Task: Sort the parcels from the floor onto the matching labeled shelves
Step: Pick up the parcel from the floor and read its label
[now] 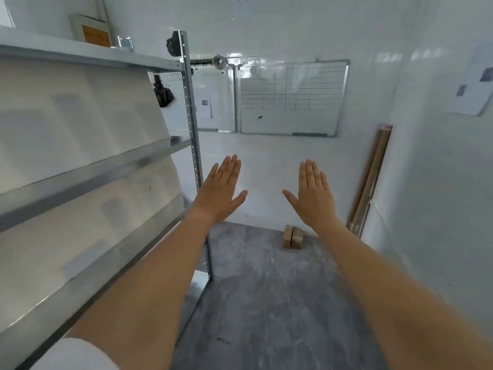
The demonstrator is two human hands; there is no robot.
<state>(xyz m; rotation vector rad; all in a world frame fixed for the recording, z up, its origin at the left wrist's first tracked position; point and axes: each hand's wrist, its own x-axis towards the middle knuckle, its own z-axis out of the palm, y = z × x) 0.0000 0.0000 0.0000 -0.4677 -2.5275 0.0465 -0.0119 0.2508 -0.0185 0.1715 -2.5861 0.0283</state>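
Both my arms stretch straight out ahead. My left hand (221, 190) and my right hand (313, 194) are held flat, backs toward me, fingers extended and thumbs spread, with nothing in them. A metal shelf rack (93, 180) with several grey shelves fills the left side; the shelves in view look bare and blurred. My left hand hovers just right of the rack's upright post (192, 116). A small pile of cardboard parcels (293, 236) sits on the grey floor against the far wall, below and between my hands.
Two whiteboards (290, 97) hang on the far white wall. Long cardboard tubes (370, 180) lean in the right corner. A framed board (90, 30) rests on the rack's top shelf. The dark grey floor (266, 303) runs between rack and right wall.
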